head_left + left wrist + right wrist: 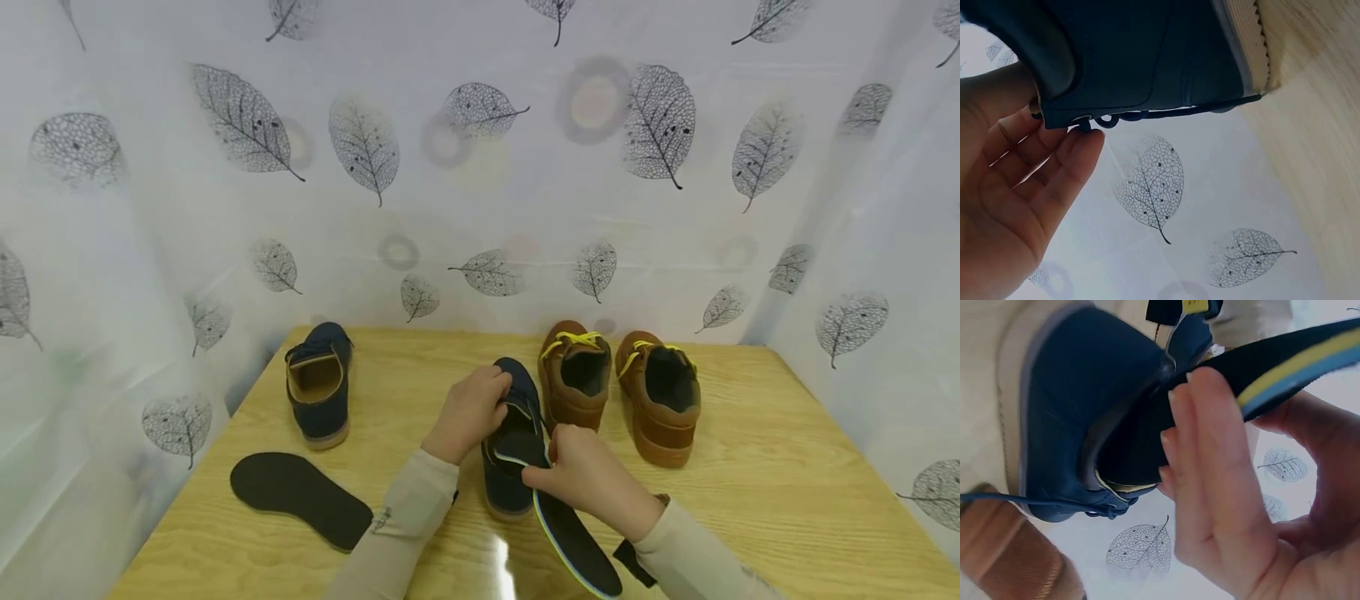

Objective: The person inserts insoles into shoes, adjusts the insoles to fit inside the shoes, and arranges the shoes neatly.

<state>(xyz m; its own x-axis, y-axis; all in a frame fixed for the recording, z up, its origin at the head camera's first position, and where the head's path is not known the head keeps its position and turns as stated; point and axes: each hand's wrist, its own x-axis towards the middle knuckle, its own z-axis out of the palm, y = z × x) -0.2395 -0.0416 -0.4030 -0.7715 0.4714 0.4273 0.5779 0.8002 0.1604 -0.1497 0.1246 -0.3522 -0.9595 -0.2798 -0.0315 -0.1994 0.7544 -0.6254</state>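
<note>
A navy blue shoe (507, 492) stands in the middle of the table, its heel towards me. My left hand (471, 410) grips its tongue and upper edge near the laces; the left wrist view shows the fingertips at the lace eyelets of the shoe (1129, 56). My right hand (588, 471) pinches a black insole (573, 533) with a yellow and blue layered edge. The insole's front end lies inside the shoe opening, while its other end sticks out towards me. In the right wrist view, fingers and thumb of the right hand (1229, 469) hold the insole (1297, 359) from both sides.
Another black insole (300, 496) lies flat at the left front. The second navy shoe (318, 408) stands behind it. Two brown shoes with yellow laces, one nearer (573, 400) and one farther right (663, 429), stand beside the worked shoe. A leaf-patterned curtain (480, 192) surrounds the wooden table (780, 467).
</note>
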